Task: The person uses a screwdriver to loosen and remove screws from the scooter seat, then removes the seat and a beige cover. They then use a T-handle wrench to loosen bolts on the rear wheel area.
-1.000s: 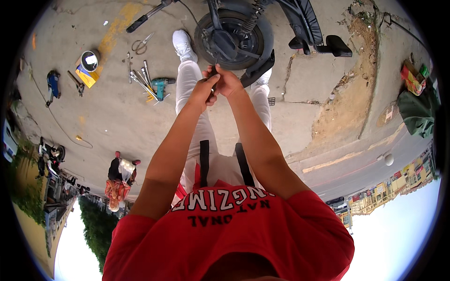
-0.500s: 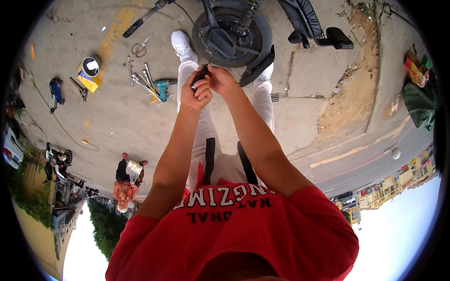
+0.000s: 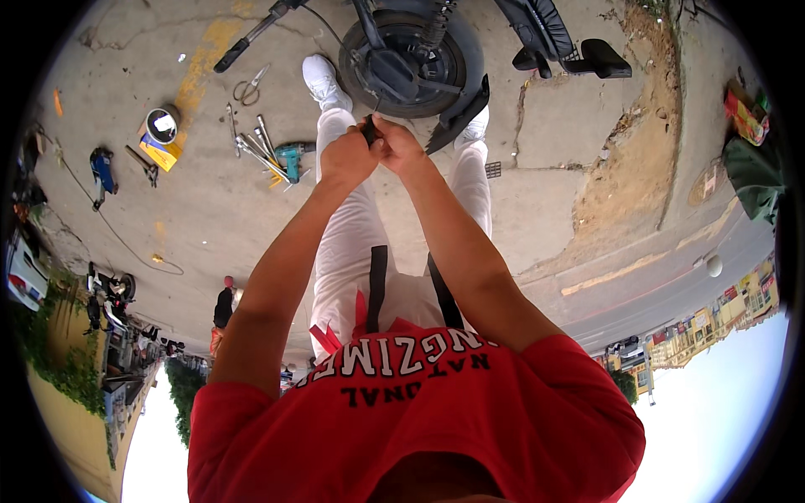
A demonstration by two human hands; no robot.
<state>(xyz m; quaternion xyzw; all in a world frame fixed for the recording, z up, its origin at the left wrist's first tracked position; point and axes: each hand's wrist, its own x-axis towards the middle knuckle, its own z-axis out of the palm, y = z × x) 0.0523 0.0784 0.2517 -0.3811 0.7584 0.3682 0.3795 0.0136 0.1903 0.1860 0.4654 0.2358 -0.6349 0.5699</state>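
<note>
Both hands meet in front of the scooter's wheel (image 3: pixel 402 92), above my shins. My left hand (image 3: pixel 348 158) is closed round a small black handle (image 3: pixel 369 127), with the back of the hand covering most of it. My right hand (image 3: pixel 397 144) pinches the same piece at its far end, its fingertips against the left hand. A thin dark rod seems to stick out from there toward the wheel. What kind of tool it is, I cannot make out.
On the ground to the left lie several wrenches (image 3: pixel 262 138), a teal power tool (image 3: pixel 290 159), scissors (image 3: pixel 250 87), a hammer-like tool (image 3: pixel 142 166) and a blue tool (image 3: pixel 102 172). A round tin (image 3: pixel 162 124) sits on a yellow box (image 3: pixel 163 154). Black scooter parts (image 3: pixel 537 38) reach in at the top.
My left hand has rolled over the black handle, so its back now faces up and hides the curled fingers. My left elbow has swung outward. The right hand stays nearly in place.
</note>
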